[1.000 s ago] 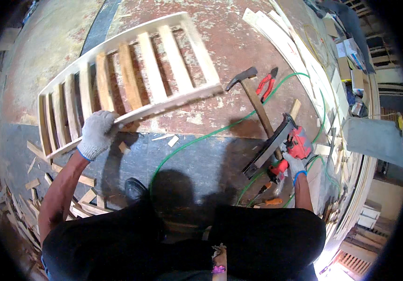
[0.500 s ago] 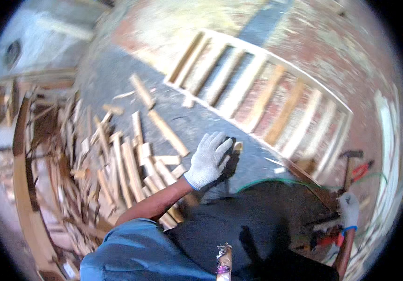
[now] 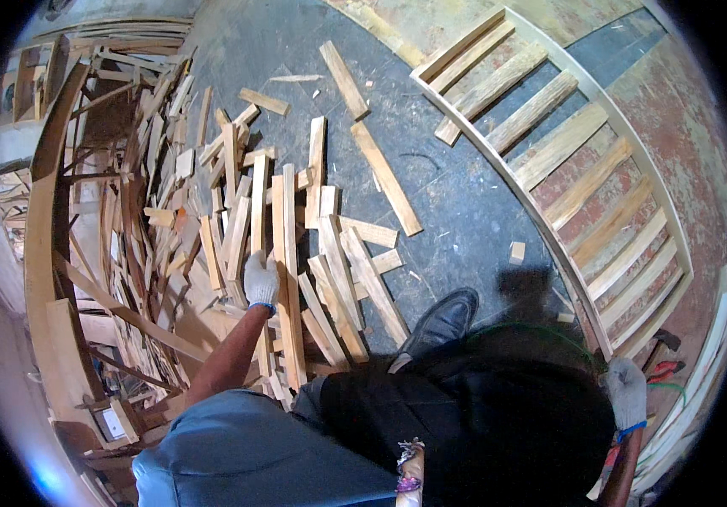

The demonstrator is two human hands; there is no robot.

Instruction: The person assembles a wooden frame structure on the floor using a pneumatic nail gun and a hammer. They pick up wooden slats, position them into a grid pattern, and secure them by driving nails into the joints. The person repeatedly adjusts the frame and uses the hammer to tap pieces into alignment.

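My left hand [image 3: 261,280], in a pale knitted glove with a blue cuff, reaches into a heap of loose wooden slats. Its fingers are curled round the near end of one slat [image 3: 259,207], which lies among the others. Beside that hand, to the right, run two long slats [image 3: 289,287]. My right hand [image 3: 627,393], gloved the same way, is low at the right by my dark trouser leg. The back of the glove faces up and its fingers are largely hidden. Just beyond it is a hammer [image 3: 666,340], apart or touching I cannot tell.
A ladder-like wooden frame [image 3: 511,182] with several crosspieces lies on the floor at the right. Red-handled pliers [image 3: 666,370] are near the hammer. A long board [image 3: 49,203] edges a scrap-wood pile at the left. My shoe [image 3: 443,325] stands right of the slats.
My left hand has gone from open above the floor to the slat heap at the left, closing on a slat. The view has turned left; the right hand stays low at the right.
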